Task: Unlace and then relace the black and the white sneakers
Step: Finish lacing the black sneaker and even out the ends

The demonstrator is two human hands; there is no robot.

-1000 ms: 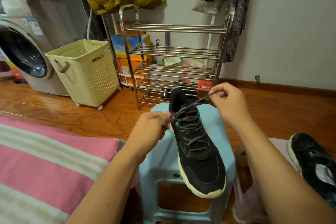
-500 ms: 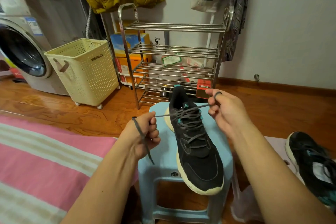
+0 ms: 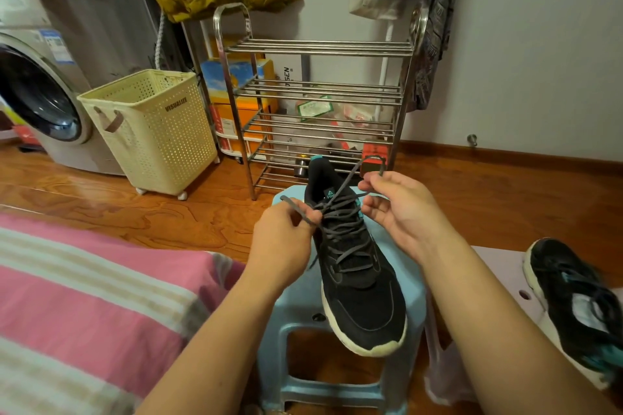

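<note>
From the head camera, a black sneaker with a white sole stands on a light blue stool, toe toward the person. The left hand pinches one end of the grey lace beside the shoe's tongue. The right hand pinches the other end, which loops above its fingers. A second black sneaker lies to the right. A steel rack stands behind the stool.
</note>
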